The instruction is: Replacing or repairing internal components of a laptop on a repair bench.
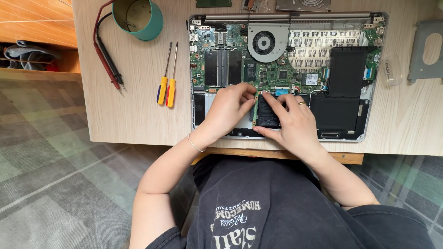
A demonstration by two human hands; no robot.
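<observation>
An opened laptop (369,133) lies on the wooden table, its green circuit board (286,74), round fan (264,44) and black battery (339,113) exposed. My left hand (228,108) rests over the lower middle of the laptop, fingertips pinched at the board's edge near the battery's left end. What they pinch is too small to tell. My right hand (293,122), wearing a ring, lies flat on the left part of the battery, index finger stretched toward the same spot and thumb at the laptop's front edge.
Two yellow-handled screwdrivers (166,87) lie left of the laptop. A teal cup (138,17) and red and black probe leads (108,60) sit at the table's far left. A grey metal bracket (427,50) and a small clear plastic piece (391,70) lie to the right.
</observation>
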